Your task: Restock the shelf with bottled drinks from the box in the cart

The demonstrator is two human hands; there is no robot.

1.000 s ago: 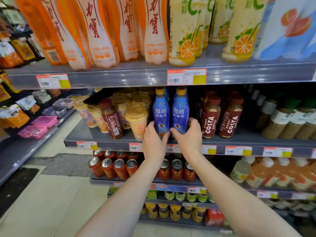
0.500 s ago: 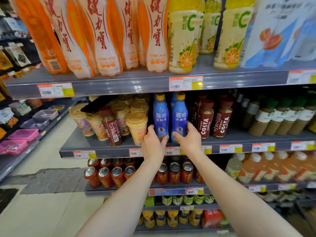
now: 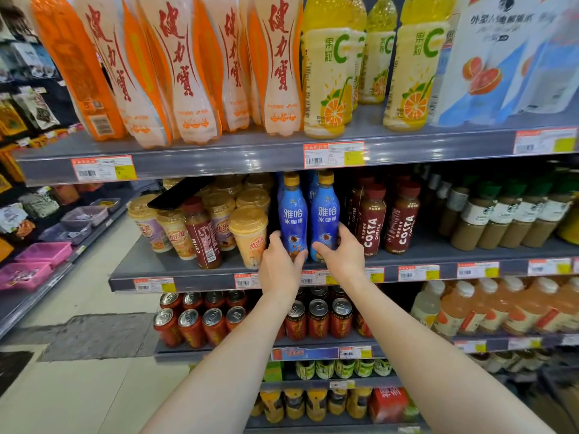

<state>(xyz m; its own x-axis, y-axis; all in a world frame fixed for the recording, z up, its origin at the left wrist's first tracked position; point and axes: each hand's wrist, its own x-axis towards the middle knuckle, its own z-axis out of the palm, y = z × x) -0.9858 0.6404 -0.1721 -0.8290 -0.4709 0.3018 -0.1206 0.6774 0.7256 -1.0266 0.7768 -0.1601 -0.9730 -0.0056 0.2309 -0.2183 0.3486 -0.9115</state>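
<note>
Your left hand [image 3: 279, 264] and right hand [image 3: 340, 255] still grip the blue bottles [image 3: 292, 214]. Both stand just behind the shelf edge [image 3: 203, 281], little room either side.

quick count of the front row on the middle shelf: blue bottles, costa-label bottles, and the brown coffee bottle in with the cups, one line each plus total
blue bottles: 2, one gripped by the left hand, one by the right hand
Costa bottles: 2
brown coffee bottle among the cups: 1
total: 5
</note>
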